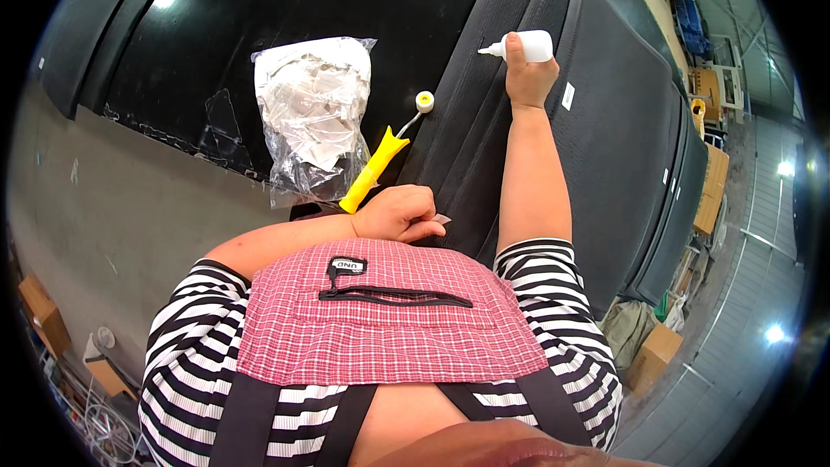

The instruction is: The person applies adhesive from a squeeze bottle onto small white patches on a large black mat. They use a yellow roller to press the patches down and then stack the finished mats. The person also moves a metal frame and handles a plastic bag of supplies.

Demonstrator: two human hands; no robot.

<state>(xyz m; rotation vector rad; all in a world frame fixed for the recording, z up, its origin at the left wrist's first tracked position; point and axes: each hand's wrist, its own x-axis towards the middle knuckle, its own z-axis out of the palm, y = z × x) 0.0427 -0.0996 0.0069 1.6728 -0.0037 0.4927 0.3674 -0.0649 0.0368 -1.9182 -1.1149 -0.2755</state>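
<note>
My right hand (531, 82) is wrapped round a white squeeze bottle (538, 47), tilted sideways so its narrow nozzle points left over a ribbed black strip (467, 104). Close to my body, my left hand (398, 213) is closed near the strip's near end. A small pale piece (443, 219), like a label, shows at its thumb; its far part is hidden by the fingers. Beside that hand lies a small roller with a yellow handle (377, 169) and a white head. Left of the roller rests a clear plastic bag (313, 108) full of whitish pieces.
A glossy black table surface (207, 43) spreads under the bag. To the right, several dark padded panels (614, 138) lie stacked, with small white labels on them. Cardboard boxes (711, 188) stand on the floor beyond, and another box (43, 316) is at the far left.
</note>
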